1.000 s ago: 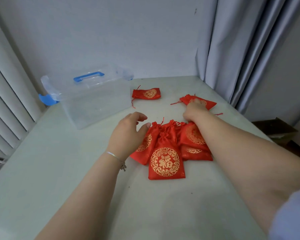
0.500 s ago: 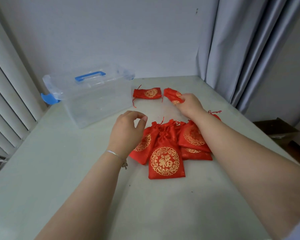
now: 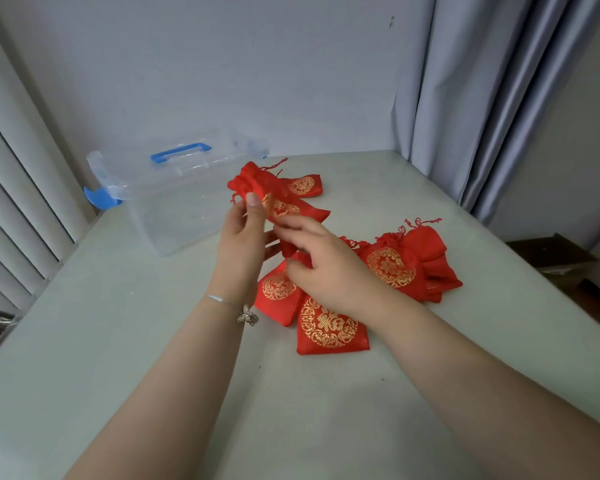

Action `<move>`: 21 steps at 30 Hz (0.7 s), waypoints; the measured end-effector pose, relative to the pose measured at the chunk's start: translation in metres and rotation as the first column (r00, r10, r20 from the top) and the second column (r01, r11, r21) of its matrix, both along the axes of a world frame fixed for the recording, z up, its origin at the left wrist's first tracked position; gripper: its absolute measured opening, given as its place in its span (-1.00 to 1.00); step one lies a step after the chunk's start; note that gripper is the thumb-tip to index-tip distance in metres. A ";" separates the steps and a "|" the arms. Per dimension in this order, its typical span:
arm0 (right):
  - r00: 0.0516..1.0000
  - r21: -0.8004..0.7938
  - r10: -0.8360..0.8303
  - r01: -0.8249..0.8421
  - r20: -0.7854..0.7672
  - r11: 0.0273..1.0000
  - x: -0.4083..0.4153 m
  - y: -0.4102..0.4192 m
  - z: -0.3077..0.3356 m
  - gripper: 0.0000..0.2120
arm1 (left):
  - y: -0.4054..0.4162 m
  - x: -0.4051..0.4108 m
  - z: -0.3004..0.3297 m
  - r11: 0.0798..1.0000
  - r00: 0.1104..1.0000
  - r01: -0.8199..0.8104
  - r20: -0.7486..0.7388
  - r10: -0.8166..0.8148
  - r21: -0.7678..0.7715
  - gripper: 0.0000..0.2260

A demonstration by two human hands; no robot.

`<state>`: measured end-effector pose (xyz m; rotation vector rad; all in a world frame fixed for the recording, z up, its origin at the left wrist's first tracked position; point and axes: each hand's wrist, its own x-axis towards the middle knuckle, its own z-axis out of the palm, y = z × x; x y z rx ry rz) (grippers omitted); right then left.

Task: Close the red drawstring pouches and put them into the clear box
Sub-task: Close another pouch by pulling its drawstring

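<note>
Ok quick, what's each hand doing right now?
Left hand: pinching the raised red drawstring pouch near its mouth.
Right hand: gripping the same pouch's lower end.

You had soft, even, cool-toned light over the scene, moderately bright, with no harsh glare. Only faint, diffuse shadows lay on the table (image 3: pixel 118 341) beneath your forearms. The wide-angle lens bent the window blinds (image 3: pixel 11 202) on the left and the curtain (image 3: pixel 482 98) on the right, so they leaned at the frame's edges. Focus was fairly sharp at the centre; your fingertips showed slight smearing.
</note>
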<state>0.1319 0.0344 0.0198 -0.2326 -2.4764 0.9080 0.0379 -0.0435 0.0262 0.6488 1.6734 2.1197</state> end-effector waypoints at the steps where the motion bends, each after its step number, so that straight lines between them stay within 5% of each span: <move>1: 1.000 0.018 0.001 -0.002 0.024 1.000 0.001 -0.002 0.000 -0.57 | 0.000 -0.004 -0.001 0.999 0.998 -0.039 0.043 0.039 0.000 -0.63; 6: 0.998 -0.124 0.039 -0.032 0.053 0.992 0.005 -0.005 0.003 -0.74 | 0.000 -0.014 -0.003 0.976 0.975 -0.220 0.021 0.220 -0.006 -0.74; 9: 0.967 -0.320 -0.210 0.156 -0.141 0.934 0.004 -0.001 0.004 -0.90 | -0.001 -0.010 0.000 0.982 0.982 -0.189 0.002 0.189 0.030 -0.78; 12: 0.920 -0.346 -0.363 0.296 -0.146 0.890 0.007 0.009 0.012 -0.77 | -0.002 -0.007 0.003 0.991 0.993 -0.115 0.030 0.113 0.074 -0.81; 16: 0.972 -0.530 -0.218 0.143 -0.082 0.836 0.011 0.010 0.012 -0.76 | -0.003 0.001 0.007 0.997 0.999 -0.001 0.038 -0.002 0.082 -0.85; 21: 0.915 -0.819 -0.322 -0.017 -0.244 0.574 0.008 0.009 0.001 -0.76 | -0.002 0.009 0.010 0.989 0.971 0.136 0.191 -0.144 0.054 -0.83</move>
